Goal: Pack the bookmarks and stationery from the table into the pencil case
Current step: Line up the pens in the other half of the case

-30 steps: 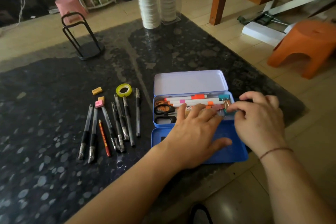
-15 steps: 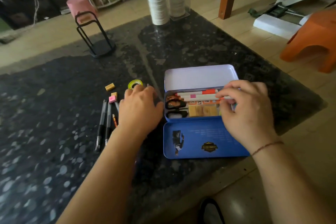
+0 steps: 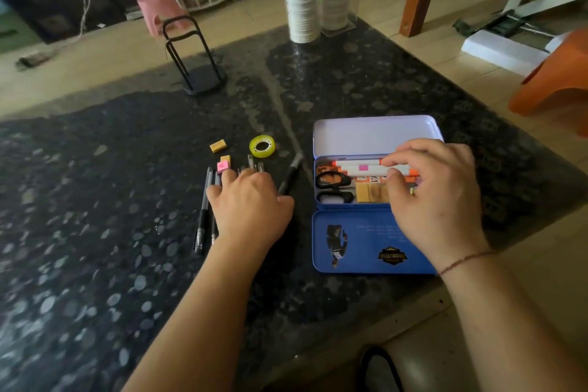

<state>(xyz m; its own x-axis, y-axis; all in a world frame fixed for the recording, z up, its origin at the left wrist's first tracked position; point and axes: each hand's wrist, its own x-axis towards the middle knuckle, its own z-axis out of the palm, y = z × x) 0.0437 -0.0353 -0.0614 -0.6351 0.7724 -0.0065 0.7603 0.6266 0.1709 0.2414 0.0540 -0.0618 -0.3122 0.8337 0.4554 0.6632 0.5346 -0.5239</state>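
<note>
From the head view, the blue pencil case (image 3: 375,245) lies open on the dark bench (image 3: 95,232), holding scissors (image 3: 334,188) and markers (image 3: 359,167). The right hand (image 3: 436,200) curls its fingers around a marker inside. The left hand (image 3: 251,210) rests over the pens (image 3: 203,210); whether it grips one is unclear. The tape roll (image 3: 262,146) lies near.

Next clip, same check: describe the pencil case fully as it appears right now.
The pencil case is a blue, metal-looking tin lying open on the dark speckled table, its pale-lined lid tilted back. The tray holds black-handled scissors, white markers and tan pieces. A printed figure and badge mark the near panel. The right hand reaches into it.
</note>
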